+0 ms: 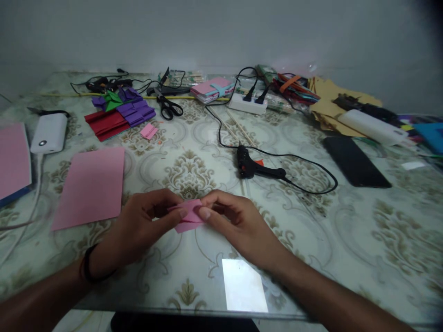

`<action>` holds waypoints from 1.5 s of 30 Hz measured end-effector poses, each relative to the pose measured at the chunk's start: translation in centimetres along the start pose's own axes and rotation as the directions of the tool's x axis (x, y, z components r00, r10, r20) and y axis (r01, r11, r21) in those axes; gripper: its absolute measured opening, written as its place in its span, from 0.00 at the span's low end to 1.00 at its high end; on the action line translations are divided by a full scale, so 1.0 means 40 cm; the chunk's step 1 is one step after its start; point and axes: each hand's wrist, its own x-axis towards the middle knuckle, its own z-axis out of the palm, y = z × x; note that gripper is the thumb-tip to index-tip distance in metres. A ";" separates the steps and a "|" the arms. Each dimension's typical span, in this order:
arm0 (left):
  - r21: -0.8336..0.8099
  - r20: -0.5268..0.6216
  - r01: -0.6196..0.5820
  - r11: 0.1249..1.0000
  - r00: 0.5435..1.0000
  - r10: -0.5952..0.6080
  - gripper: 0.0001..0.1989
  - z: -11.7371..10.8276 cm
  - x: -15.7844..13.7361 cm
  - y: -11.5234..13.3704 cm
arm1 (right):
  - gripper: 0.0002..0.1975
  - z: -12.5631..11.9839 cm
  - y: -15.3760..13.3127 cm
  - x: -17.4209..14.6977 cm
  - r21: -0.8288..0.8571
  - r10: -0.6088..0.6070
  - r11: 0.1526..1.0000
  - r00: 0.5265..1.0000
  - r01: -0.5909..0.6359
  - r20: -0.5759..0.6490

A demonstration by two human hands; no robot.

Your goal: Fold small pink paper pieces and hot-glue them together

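Between my two hands is a small folded piece of pink paper [189,216], held a little above the patterned tabletop [188,175]. My left hand [141,221] pinches its left side between thumb and fingers; a dark band circles that wrist. At the right side, my right hand [238,221] grips the same paper, thumb on top. The fingertips behind the paper are partly hidden. A larger pink sheet [92,189] lies flat just left of my left hand. Beyond my right hand rests a black hot glue gun [259,168] with its cord looping to the right.
Black scissors [169,107], purple folded paper [136,110], red folded paper [106,122] and a small pink piece [149,131] lie farther back. A white power strip [248,103] holds two plugs. A white power bank [50,133] is at left, a black phone [356,161] at right.
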 end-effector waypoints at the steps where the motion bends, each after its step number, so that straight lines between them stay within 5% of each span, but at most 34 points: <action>1: -0.031 -0.039 0.000 1.000 0.999 -0.001 0.11 0.000 0.001 0.001 | 0.10 -0.001 0.000 0.001 -0.002 0.001 1.000 1.000 -0.001 0.011; 3: -0.073 -0.059 -0.001 0.997 0.998 -0.003 0.12 0.000 0.001 0.002 | 0.09 -0.002 0.000 0.003 -0.024 0.001 1.000 1.000 0.000 0.022; 13: 0.136 0.219 0.033 0.990 0.974 -0.063 0.21 0.004 0.003 -0.011 | 0.08 -0.002 0.007 0.004 -0.138 -0.040 0.990 0.999 0.040 0.001; 21: 0.195 0.181 0.017 0.981 0.982 -0.053 0.24 0.011 -0.010 -0.011 | 0.10 -0.001 -0.003 -0.001 -0.208 -0.122 0.971 0.992 0.118 -0.009; 27: 0.088 0.033 0.042 0.995 0.998 -0.045 0.23 0.002 -0.011 -0.001 | 0.12 -0.011 -0.008 0.004 -0.092 -0.027 0.995 0.999 0.031 0.044; 34: 0.086 0.169 0.013 0.996 0.985 -0.027 0.19 0.001 -0.005 -0.004 | 0.19 0.000 -0.004 0.002 -0.122 0.031 0.992 0.998 -0.023 0.063; 45: 0.128 0.221 -0.019 0.992 0.975 -0.009 0.22 0.000 -0.004 -0.007 | 0.17 -0.011 -0.001 -0.006 -0.157 -0.043 0.986 0.996 0.054 0.073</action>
